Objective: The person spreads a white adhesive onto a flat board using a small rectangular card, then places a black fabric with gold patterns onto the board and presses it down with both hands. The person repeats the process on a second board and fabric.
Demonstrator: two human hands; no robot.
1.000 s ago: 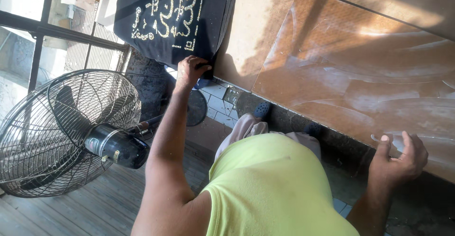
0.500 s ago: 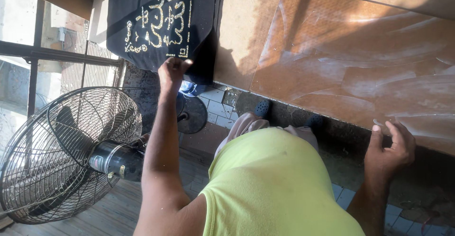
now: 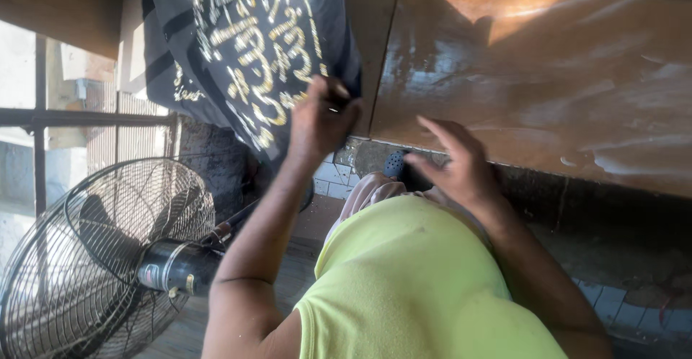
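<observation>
The left hand (image 3: 321, 117) pinches the lower edge of the black cloth (image 3: 252, 49), thumb and fingers closed on it where it meets the wooden board (image 3: 548, 78). Beside that grip, the right hand (image 3: 454, 164) hovers with fingers spread, holding nothing. A firm pinch with the edge held flat would seem to serve best. Below the grip stands a fan (image 3: 108, 258). Half a second ago the right hand gripped the board's edge far off; it has let go and come close.

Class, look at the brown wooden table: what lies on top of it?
A black cloth with gold embroidery, its edge gripped by the left hand, lies on the brown wooden table. The tabletop beneath the cloth is hidden.
</observation>
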